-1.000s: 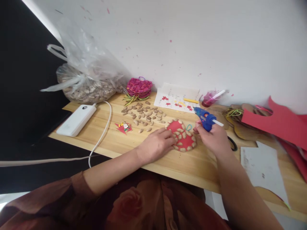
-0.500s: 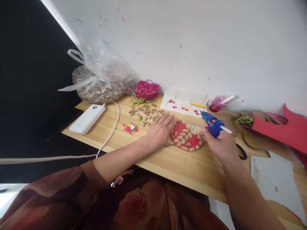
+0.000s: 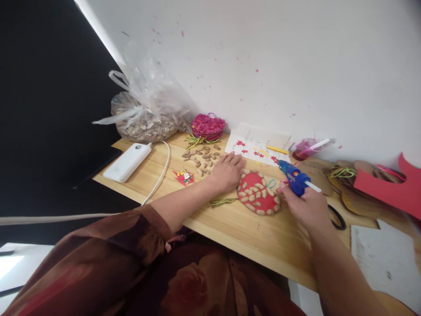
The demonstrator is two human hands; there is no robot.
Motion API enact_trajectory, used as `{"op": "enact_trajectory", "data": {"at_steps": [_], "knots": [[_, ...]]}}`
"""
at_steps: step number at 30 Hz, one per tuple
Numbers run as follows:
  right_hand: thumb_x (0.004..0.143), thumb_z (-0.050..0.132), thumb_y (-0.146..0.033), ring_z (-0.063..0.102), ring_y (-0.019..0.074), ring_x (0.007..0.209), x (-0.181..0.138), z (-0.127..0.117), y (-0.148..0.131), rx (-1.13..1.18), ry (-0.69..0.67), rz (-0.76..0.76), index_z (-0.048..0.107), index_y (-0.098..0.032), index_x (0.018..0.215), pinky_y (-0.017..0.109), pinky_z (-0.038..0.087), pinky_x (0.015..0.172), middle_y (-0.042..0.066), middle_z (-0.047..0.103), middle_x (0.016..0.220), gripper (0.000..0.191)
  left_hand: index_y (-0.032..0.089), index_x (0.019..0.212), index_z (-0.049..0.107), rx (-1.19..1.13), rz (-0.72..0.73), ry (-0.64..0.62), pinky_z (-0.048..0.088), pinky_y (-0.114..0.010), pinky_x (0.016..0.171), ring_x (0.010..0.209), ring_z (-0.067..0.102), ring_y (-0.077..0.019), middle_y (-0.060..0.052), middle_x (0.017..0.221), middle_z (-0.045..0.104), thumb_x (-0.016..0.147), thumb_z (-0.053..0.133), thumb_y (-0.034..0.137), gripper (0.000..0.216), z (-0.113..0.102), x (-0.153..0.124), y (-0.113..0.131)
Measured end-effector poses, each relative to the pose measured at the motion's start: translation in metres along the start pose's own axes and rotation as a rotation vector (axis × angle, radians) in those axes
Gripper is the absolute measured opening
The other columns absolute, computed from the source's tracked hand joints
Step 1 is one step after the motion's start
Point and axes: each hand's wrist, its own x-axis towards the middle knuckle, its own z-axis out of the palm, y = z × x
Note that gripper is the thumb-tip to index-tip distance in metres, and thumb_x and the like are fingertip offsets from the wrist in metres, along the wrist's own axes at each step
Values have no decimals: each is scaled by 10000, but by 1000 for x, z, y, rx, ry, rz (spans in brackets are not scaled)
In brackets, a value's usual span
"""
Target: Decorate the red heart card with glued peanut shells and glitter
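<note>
My right hand (image 3: 305,204) grips a blue hot glue gun (image 3: 296,179) with a white glue stick out of its back; its nozzle points up and left by the paper. On the table lies a red disc (image 3: 267,202) with peanuts around its rim and in a leaf-like pattern across it. A small teal loop (image 3: 271,183) is at its upper right, a green and yellow tassel (image 3: 223,202) at its left. My left hand (image 3: 229,172) rests palm down beside the disc's upper left, fingers stretched out, close to loose peanuts (image 3: 202,156).
A plastic bag of peanuts (image 3: 148,125) and a pink peanut-covered piece (image 3: 208,126) stand by the wall. A white power bank (image 3: 126,162) with a cable lies left. White paper (image 3: 251,136) holds red stars. At right are a plastic cup (image 3: 304,149), red sheet (image 3: 388,188) and cardboard (image 3: 353,197).
My left hand has moved off the disc's left edge, uncovering more of the disc and its tassel. My right hand still holds the glue gun. The whole view has shifted slightly.
</note>
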Motion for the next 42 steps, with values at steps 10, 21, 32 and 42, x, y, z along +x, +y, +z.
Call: {"op": "enact_trajectory", "data": {"at_steps": [10, 21, 32, 42], "knots": [[748, 605, -505, 744, 321, 849, -1, 1, 0, 18, 3, -12, 727, -227, 813, 436, 564, 804, 92, 774, 825, 310, 145, 1505, 466, -3, -105, 33, 259, -485, 1256, 1503, 360, -282, -122, 1606, 435, 1056, 279, 273, 503, 2, 2, -19], [756, 601, -504, 737, 303, 846, -1, 1, 2, 7, 15, -33, 741, -221, 836, 415, 545, 793, 90, 771, 844, 326, 112, 1529, 424, -39, -259, 22, 212, -485, 1270, 1535, 293, -308, -137, 1624, 399, 1044, 293, 248, 521, 0, 9, -30], [738, 630, -445, 726, 300, 795, -2, 1, 0, 26, 37, -70, 738, -226, 847, 423, 552, 781, 76, 763, 812, 268, 71, 1610, 256, -113, -157, -17, 160, -487, 1275, 1584, 127, -298, -169, 1693, 205, 1065, 282, 391, 633, -52, -18, -83], [710, 630, -440, 732, 312, 823, -2, 2, -3, 35, -3, -18, 720, -233, 790, 439, 551, 809, 71, 752, 785, 239, 185, 1637, 224, 9, 7, -128, 107, -544, 1274, 1591, 16, -325, -108, 1713, 150, 1055, 337, 495, 669, -22, -52, -60]]}}
